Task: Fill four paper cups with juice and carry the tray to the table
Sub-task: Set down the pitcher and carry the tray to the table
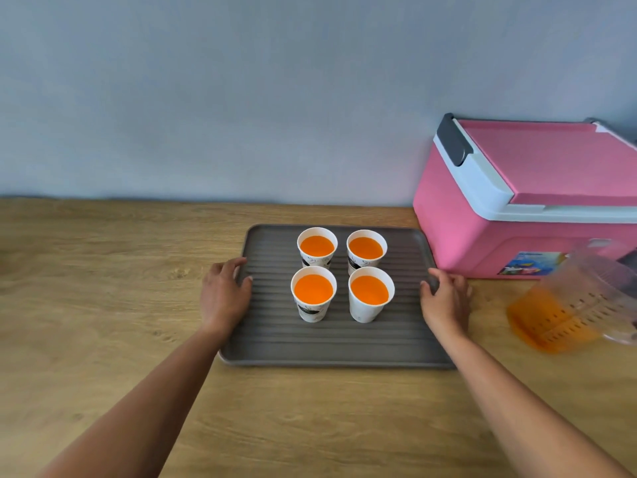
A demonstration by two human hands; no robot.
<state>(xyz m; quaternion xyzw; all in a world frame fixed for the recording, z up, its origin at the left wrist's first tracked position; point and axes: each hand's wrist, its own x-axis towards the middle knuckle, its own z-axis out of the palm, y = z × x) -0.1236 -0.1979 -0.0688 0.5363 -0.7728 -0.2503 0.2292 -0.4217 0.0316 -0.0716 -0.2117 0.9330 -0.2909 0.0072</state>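
we're gripping the tray (337, 343) by both short ends | left hand (224, 294) and right hand (446, 298) curling round opposite rims | long axis running across between them

Grey-brown tray (331, 343) with parallel ribbing carries four white paper cups (312, 312), some black-printed, all holding orange juice (313, 289). Near the desk's (103, 288) right edge: a pink cooler (465, 219) with white lid rim, dark grey latch (454, 139) and blue label (531, 263), and a clear pitcher (579, 305) of orange juice. The desk is light wood grain, the wall (241, 98) blue-grey.
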